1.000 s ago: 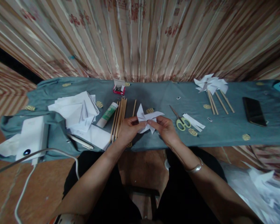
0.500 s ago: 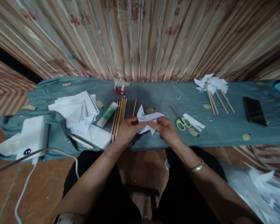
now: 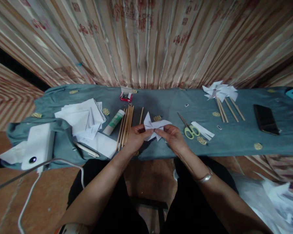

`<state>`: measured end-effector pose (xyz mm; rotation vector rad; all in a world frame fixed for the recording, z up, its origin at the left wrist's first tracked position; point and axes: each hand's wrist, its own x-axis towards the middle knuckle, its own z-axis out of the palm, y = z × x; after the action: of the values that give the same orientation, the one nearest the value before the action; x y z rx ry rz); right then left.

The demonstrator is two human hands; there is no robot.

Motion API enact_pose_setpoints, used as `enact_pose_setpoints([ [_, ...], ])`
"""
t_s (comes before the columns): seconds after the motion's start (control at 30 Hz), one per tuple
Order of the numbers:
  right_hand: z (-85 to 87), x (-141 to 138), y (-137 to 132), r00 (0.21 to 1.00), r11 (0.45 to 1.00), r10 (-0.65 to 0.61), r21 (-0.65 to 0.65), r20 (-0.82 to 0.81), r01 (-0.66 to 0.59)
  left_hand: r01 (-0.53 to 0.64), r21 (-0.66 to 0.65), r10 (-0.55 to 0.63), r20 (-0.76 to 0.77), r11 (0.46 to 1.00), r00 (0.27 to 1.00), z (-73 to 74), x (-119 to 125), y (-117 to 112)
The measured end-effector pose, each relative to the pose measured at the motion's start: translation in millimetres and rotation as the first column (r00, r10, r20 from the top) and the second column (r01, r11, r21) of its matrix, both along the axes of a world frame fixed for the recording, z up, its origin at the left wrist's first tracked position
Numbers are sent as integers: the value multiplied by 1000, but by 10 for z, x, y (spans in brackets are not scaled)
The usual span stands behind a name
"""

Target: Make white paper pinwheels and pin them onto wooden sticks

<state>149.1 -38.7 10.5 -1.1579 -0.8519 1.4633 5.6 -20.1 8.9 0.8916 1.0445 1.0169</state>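
Between my hands, above the near edge of the table, is a white paper pinwheel [image 3: 152, 124] with pointed, folded blades. My left hand [image 3: 136, 138] grips its left side, thumb pressed near the centre. On its right side my right hand [image 3: 173, 136] pinches it, thumb also at the middle. Several wooden sticks [image 3: 127, 125] lie just left of my left hand, and one single stick [image 3: 141, 115] lies behind it. Scissors with light green handles [image 3: 191, 131] rest to the right of my right hand, beside white paper strips [image 3: 203, 130].
A glue stick [image 3: 114, 122], stacked paper [image 3: 79, 115], a pen [image 3: 88, 150] and a white power bank [image 3: 37, 146] with cables lie left. At the back is a red box of small metal pieces [image 3: 126, 97]. Pinwheels on sticks [image 3: 219, 91] and a phone [image 3: 266, 119] lie right.
The view has shifted slightly, so the table appears a little lower and further right on its left side. Both hands keep hold of the pinwheel in nearly the same pose.
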Motion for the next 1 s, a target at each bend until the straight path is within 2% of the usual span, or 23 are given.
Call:
enact_pose_setpoints([
  [0.23, -50, -4, -7, 1000, 1000, 6, -24, 25, -6, 2, -15, -2, -31, 1000, 1000, -4, -9, -4],
  [0.47, -36, 61, -4, 1000, 1000, 0, 0, 14, 0, 42, 84, -35, -87, 996, 996, 41, -59, 8],
  [0.57, -44, 128, -13, 1000, 1000, -11, 7, 2, 11, 7, 119, 2, -78, 993, 997, 18, -146, 86],
  [0.63, -56, 165, -26, 999, 999, -39, 3, 6, 39, -24, 186, 57, -174, 982, 983, -41, -209, 174],
  [0.7, -57, 190, -43, 998, 998, -55, 4, 8, 55, 10, 313, 101, -335, 950, 937, -112, -256, 272],
  [0.77, -38, 208, -63, 999, 999, -47, 9, 10, 46, 109, 423, 149, -530, 899, 835, -169, -274, 364],
  [0.9, 35, 250, -102, 1000, 1000, -1, 7, 29, 1, 276, 443, 195, -761, 853, 619, -222, -239, 490],
  [1.0, 50, 291, -117, 1000, 1000, -2, -16, 29, 3, 341, 441, 231, -829, 830, 510, -255, -213, 539],
])
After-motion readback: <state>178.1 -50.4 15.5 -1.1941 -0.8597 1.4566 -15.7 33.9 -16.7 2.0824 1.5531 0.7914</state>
